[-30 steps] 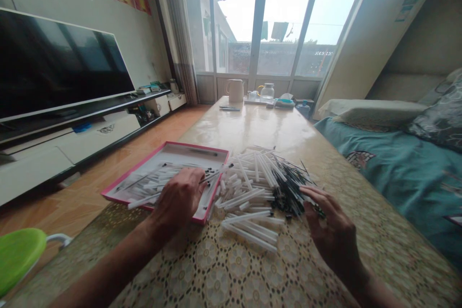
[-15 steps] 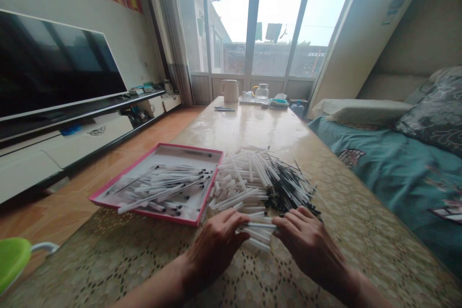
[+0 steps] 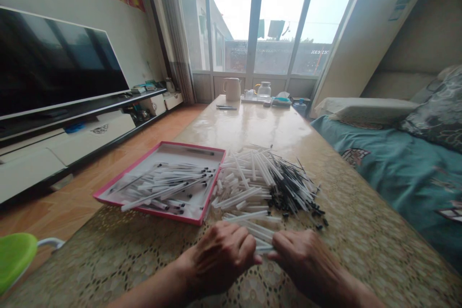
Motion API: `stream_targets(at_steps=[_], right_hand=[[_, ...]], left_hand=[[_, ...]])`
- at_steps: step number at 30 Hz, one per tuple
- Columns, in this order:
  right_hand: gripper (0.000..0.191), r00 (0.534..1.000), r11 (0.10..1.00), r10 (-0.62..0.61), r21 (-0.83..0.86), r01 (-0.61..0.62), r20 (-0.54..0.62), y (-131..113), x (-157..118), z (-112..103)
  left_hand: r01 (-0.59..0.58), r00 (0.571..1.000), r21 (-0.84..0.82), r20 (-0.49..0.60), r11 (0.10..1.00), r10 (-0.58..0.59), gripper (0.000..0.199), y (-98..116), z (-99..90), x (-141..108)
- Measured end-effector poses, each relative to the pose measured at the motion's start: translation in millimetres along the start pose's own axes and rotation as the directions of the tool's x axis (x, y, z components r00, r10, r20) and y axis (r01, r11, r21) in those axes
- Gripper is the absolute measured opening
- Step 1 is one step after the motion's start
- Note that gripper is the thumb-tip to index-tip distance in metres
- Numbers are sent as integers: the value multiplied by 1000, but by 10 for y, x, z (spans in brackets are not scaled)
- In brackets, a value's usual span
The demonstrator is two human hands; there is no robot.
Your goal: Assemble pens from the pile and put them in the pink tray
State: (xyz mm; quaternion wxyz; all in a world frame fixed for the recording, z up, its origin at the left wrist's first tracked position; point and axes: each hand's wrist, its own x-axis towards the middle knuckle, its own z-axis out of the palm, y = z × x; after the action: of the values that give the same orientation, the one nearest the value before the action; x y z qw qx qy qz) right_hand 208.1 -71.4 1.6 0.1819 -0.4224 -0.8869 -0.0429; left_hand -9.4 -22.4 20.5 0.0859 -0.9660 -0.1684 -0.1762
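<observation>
Between my two hands runs a short white tube [image 3: 264, 249], its ends hidden in the fingers. My left hand [image 3: 227, 255] is closed around its left end, and my right hand [image 3: 301, 257] pinches its right end. Just beyond them lie loose white tubes [image 3: 258, 231] and a larger heap of white tubes and small white pieces [image 3: 240, 178]. Black-tipped thin refills [image 3: 294, 185] are piled to the right of the heap, with small black caps [image 3: 319, 219] near them. At the left, a pink-rimmed tray [image 3: 201, 221] holds pens with dark tips [image 3: 173, 180].
The long patterned table [image 3: 144, 260] reaches toward the window. A beige jug [image 3: 232, 89], a glass pitcher [image 3: 264, 91] and a tissue pack [image 3: 281, 100] stand at its far end. A green stool [image 3: 16, 257] is at lower left; a teal-covered sofa [image 3: 382, 168] is at right.
Both hands have come nearer to me with the tube and closed more tightly around it. The fingers now cover more of it, and the black caps by the right pile have come into view.
</observation>
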Motion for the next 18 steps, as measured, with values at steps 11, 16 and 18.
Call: stream_targets(at_steps=[11,16,18], right_hand=[[28,982,982,28,-178,-62,-189,351,-109,-188],[24,905,955,283,4,-297,-318,521,-100,-145],[22,930,959,282,56,-276,-238,455,-50,-91]], left_hand=[[390,917,-550,165,738,-362,51,-157,-239,-34],[566,786,-360,-35,742,-617,32,-457,-231,-87],[580,767,-296,-116,759,-631,24,-533,-172,-93]])
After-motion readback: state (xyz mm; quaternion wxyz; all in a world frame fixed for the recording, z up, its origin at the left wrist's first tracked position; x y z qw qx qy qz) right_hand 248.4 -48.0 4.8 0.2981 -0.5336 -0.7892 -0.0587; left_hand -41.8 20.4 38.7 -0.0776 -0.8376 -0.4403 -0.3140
